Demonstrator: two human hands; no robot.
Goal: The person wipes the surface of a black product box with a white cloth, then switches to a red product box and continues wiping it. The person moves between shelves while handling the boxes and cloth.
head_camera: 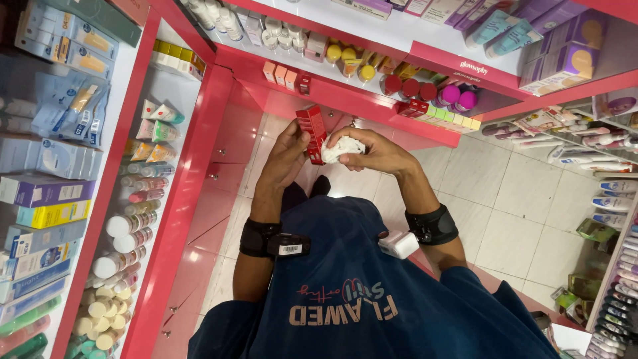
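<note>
My left hand (287, 154) grips a small red carton (312, 133), holding it upright in front of my chest. My right hand (372, 152) is closed around a crumpled white cloth (341, 147) and presses it against the side of the carton. Both wrists carry black bands, and a small white device hangs by the right one. I wear a dark blue shirt, and my dark shoes show on the pale tiled floor below the carton.
Red shelving surrounds me. The left shelves (179, 199) hold boxes, tubes and white-capped bottles. The shelf ahead (345, 100) carries small red and orange cartons, round jars and bottles. More tubes and bottles fill the right rack (615, 199). Tiled floor (505, 199) lies between.
</note>
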